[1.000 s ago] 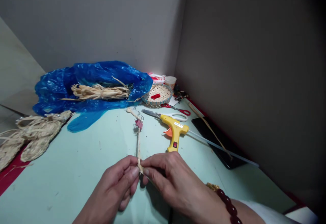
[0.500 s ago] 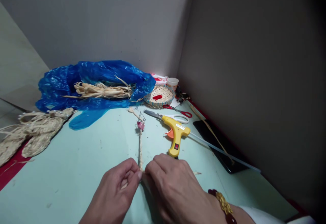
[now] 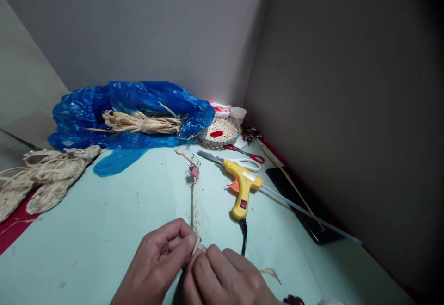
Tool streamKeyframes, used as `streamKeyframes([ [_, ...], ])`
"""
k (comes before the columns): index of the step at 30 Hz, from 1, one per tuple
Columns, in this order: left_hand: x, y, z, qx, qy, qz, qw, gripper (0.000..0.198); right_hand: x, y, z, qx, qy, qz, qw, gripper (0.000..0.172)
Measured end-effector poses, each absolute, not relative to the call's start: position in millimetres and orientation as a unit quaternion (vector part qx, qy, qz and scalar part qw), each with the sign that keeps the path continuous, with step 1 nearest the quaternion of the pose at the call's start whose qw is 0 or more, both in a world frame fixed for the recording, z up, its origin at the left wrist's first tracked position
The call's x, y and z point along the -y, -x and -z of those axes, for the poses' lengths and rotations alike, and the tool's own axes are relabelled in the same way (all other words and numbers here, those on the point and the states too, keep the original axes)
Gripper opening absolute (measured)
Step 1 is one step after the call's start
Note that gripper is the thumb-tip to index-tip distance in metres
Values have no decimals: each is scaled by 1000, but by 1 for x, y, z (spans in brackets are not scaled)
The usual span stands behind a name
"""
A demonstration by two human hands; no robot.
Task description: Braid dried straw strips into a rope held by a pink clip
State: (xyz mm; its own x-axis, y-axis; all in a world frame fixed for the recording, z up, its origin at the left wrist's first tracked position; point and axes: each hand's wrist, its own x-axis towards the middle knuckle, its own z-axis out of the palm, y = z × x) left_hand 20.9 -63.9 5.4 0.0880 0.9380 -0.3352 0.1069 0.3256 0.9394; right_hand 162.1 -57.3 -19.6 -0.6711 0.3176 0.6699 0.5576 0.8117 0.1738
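Observation:
A thin braid of pale straw [image 3: 196, 208] runs toward me down the pale green tabletop. At its far end a pink binder clip [image 3: 194, 171] grips it. My left hand [image 3: 159, 256] pinches the near end of the braid between thumb and forefinger. Close beside it, my right hand [image 3: 225, 277] is closed on the loose strands at that same end; its fingertips are partly hidden. One strand end [image 3: 270, 273] sticks out to the right of my right hand.
A yellow glue gun [image 3: 243, 187] with a long glue stick lies right of the braid, near scissors [image 3: 243, 161] and a black tablet-like slab [image 3: 301, 208]. Behind are a woven basket [image 3: 225, 131] and a blue bag [image 3: 83, 115] holding a straw bundle [image 3: 138, 122]. Woven straw sandals [image 3: 55, 184] lie left.
My right hand has moved down and turned, showing more of the glue gun's cord. The near end of the braid has shifted slightly right and toward me. The view has tilted a little.

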Motion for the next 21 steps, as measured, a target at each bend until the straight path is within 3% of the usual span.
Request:
streamKeyframes([
  [3, 64, -20, -4, -568, -444, -362, 591, 37, 56, -163, 15, 888, 224, 192, 351, 24],
  [5, 65, -20, -5, -568, -435, -369, 593, 35, 52, -170, 6, 892, 222, 133, 370, 29],
  [7, 66, -19, -7, -567, -430, -371, 597, 33, 47, -180, -8, 897, 256, 4, 361, 37],
  [11, 68, -17, -16, -559, -425, -363, 612, 28, 32, -198, -33, 809, 432, -300, 262, 23],
  [16, 69, -15, -17, -565, -459, -373, 575, 27, 22, -191, -24, 648, 359, -643, 194, 27],
  [21, 71, -18, -11, -540, -480, -380, 577, 24, 26, -185, -13, 599, 317, -715, 173, 23],
])
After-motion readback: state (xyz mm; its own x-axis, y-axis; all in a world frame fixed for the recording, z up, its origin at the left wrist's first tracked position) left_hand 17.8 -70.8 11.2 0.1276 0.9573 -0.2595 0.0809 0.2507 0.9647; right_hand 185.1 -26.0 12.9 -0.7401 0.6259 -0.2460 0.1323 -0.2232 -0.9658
